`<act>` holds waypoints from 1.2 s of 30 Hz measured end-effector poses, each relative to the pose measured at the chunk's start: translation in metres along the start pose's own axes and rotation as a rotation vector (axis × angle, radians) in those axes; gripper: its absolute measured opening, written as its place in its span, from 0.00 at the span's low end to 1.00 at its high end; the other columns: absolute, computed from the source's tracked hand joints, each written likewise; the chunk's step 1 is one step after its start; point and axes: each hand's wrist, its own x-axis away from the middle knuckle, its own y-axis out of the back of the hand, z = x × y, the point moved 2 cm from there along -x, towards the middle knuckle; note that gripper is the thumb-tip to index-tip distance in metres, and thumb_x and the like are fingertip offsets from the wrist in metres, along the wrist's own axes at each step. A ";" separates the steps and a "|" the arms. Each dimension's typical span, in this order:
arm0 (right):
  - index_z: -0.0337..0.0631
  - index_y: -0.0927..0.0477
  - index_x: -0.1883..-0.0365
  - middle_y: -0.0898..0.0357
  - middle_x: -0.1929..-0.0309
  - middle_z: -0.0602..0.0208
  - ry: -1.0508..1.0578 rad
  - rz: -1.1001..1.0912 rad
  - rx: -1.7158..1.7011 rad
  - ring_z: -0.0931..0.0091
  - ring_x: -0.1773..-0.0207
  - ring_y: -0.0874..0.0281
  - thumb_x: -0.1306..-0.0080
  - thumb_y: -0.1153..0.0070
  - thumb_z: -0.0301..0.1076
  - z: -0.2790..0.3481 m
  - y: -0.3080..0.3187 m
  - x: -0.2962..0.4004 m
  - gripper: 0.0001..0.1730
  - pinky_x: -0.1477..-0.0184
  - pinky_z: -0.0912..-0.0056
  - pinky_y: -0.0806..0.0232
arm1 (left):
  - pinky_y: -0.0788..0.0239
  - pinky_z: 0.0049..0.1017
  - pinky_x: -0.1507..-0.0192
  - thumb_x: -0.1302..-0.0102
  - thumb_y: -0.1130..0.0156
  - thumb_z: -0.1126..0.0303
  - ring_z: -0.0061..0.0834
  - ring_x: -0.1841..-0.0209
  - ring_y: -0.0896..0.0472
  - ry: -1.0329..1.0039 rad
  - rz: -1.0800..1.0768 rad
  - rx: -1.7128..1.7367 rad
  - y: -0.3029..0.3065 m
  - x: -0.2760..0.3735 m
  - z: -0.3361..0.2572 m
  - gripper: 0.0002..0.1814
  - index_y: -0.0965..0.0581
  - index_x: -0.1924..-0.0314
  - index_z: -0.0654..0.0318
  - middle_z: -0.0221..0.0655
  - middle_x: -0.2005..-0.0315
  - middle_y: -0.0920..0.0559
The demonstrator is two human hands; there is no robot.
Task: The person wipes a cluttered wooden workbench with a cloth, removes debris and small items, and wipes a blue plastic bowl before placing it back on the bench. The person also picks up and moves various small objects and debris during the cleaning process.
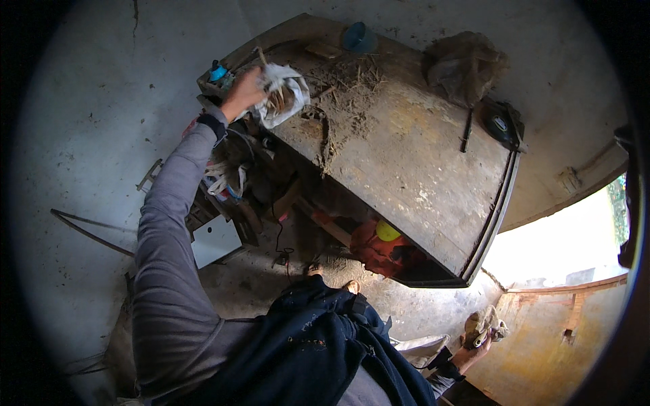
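Note:
My left hand reaches over the far left end of a worn wooden tabletop. Its fingers are closed on the side of a white bag, whose open mouth shows brown, stick-like contents. A turquoise-capped bottle stands just beyond that hand. Low on the right, away from the table, my right hand grips a soiled, beige-brown cloth bundle. The exact kind of cloth is unclear.
Dry straw and dirt litter the tabletop. At its back are a blue plastic cup and a crumpled brown plastic bag. An orange bag and a yellow round object lie underneath. A white panel stands left.

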 end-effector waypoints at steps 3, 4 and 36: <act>0.55 0.22 0.47 0.20 0.56 0.77 -0.019 -0.013 0.003 0.75 0.58 0.23 0.38 0.40 0.55 -0.001 0.007 -0.006 0.25 0.67 0.62 0.36 | 0.31 0.30 0.42 0.39 0.29 0.64 0.32 0.43 0.23 -0.106 -0.391 -0.012 0.041 0.001 0.020 0.37 0.33 0.34 0.74 0.43 0.41 0.24; 0.54 0.22 0.47 0.20 0.56 0.77 -0.009 -0.055 -0.001 0.74 0.58 0.22 0.38 0.40 0.55 0.000 0.015 0.000 0.25 0.67 0.62 0.35 | 0.30 0.28 0.46 0.38 0.30 0.66 0.29 0.48 0.22 -0.057 -0.243 0.304 0.055 0.001 -0.019 0.29 0.28 0.40 0.71 0.39 0.47 0.21; 0.42 0.25 0.40 0.21 0.44 0.61 0.046 -0.135 -0.222 0.65 0.45 0.20 0.33 0.43 0.33 0.023 -0.001 0.008 0.23 0.44 0.60 0.27 | 0.32 0.33 0.35 0.27 0.42 0.67 0.33 0.38 0.25 -0.979 0.192 -0.011 0.011 -0.214 -0.261 0.22 0.28 0.35 0.59 0.37 0.40 0.24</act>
